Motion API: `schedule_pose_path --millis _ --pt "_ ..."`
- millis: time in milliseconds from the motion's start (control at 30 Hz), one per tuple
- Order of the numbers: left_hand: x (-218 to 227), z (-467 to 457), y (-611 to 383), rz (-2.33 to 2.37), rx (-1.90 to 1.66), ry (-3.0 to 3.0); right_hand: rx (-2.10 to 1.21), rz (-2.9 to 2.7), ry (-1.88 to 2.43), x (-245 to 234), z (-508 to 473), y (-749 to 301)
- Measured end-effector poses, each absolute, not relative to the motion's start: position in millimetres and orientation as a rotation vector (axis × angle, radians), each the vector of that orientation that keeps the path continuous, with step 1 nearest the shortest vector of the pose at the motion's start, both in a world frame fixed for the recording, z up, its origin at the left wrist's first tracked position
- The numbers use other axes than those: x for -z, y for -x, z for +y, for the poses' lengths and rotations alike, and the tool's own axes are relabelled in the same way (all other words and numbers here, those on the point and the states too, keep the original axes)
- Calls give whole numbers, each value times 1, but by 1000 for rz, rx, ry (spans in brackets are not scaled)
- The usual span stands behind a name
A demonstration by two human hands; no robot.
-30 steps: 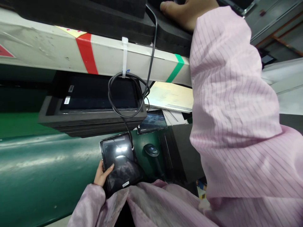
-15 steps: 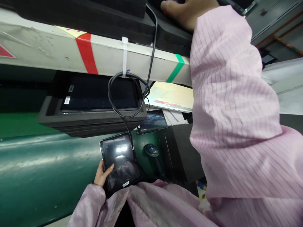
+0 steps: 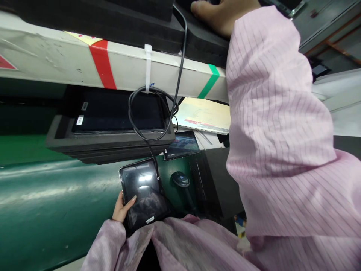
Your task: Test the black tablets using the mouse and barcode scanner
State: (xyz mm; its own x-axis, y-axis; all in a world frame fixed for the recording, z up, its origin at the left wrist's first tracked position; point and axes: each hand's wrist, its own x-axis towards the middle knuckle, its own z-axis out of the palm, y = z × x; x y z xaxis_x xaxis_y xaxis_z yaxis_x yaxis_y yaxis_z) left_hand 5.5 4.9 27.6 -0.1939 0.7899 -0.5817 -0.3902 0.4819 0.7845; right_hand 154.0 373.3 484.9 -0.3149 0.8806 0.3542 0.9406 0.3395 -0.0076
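Observation:
My left hand [image 3: 122,210] grips the left edge of a dark tablet [image 3: 143,194], thumb lying on its glass. A black cable [image 3: 152,113] runs down from the rail and plugs into the tablet's top edge. My right hand [image 3: 222,13] is raised to the upper shelf and rests on black foam [image 3: 118,19]; its fingers are mostly out of frame. My pink striped sleeve [image 3: 276,124] fills the right side.
A white rail [image 3: 70,64] with red and green tape crosses the top. Below it a black foam tray [image 3: 109,128] holds another tablet. A green conveyor belt [image 3: 50,203], a barcode scanner [image 3: 181,180], a second lit tablet [image 3: 182,145] and papers [image 3: 204,114] lie nearby.

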Motion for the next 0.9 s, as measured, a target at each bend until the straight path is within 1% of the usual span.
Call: schedule_pose_path --millis 67,267,700,867,900 --pt "-31 5 -7 1396 -1135 -375 330 -2308 1669 -485 371 -153" --pt "-41 6 -12 1409 -1177 -350 314 -2275 1708 -484 367 -150" --pt "-41 7 -12 1431 -1173 -340 280 -2297 1686 -486 367 -155" --pt "-36 6 -10 1456 -1161 -367 277 -2238 1772 -486 366 -153" --pt "-34 6 -9 1453 -1140 -363 243 -2243 1725 -486 368 -153"
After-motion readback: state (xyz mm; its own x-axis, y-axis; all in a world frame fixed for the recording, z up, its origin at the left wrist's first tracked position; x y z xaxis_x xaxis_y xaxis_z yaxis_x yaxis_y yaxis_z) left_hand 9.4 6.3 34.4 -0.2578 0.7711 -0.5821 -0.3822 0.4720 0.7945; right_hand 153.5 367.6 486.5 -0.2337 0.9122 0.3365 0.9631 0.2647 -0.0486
